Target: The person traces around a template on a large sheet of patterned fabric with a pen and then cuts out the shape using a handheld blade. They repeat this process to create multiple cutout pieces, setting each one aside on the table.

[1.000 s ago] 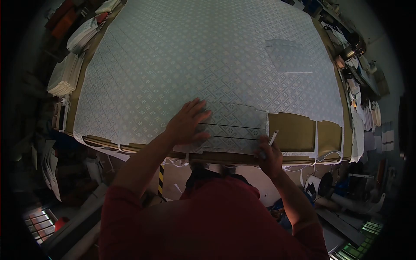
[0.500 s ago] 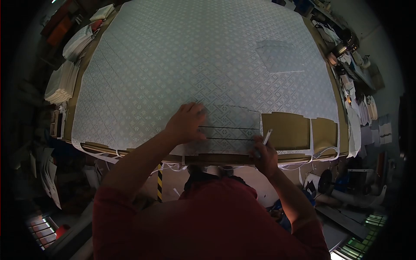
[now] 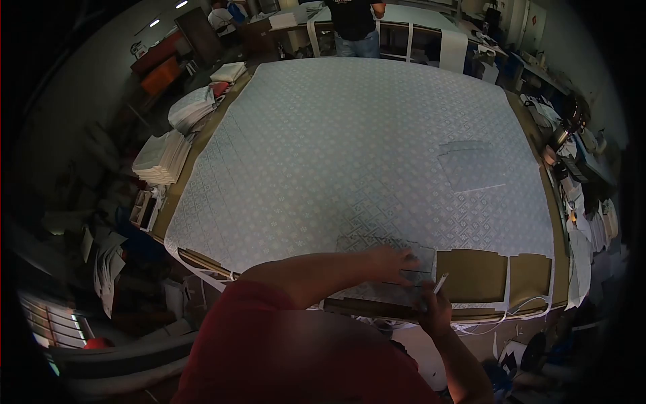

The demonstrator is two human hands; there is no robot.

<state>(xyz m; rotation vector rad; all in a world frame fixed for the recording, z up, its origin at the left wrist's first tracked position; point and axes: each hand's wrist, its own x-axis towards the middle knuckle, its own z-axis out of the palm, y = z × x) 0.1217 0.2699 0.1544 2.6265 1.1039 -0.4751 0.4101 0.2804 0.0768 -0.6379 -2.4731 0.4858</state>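
Observation:
A wide sheet of pale patterned fabric (image 3: pixel 350 148) covers the table. Near its front edge lies a see-through template (image 3: pixel 423 258) with dark lines, partly hidden by my arm. My left hand (image 3: pixel 393 264) is over the template with fingers spread, holding nothing. Closed around a slim, pale, pen-like tool (image 3: pixel 441 283), my right hand (image 3: pixel 436 312) is at the template's near right corner. The tool's exact kind does not show. Right of the hands, cut-out openings in the fabric expose the brown tabletop (image 3: pixel 474 276).
A second clear template (image 3: pixel 474 172) lies on the fabric toward the right. Stacks of folded cloth (image 3: pixel 163 158) line the left table edge. Tools and papers crowd the right side. A person in a dark shirt (image 3: pixel 352 20) stands beyond the far edge. Thin offcut strips (image 3: pixel 501 326) hang in front.
The camera view has tilted up and shifted, showing the room's far end. My left hand has moved right across the template, closer to my right hand, which still holds the pale tool.

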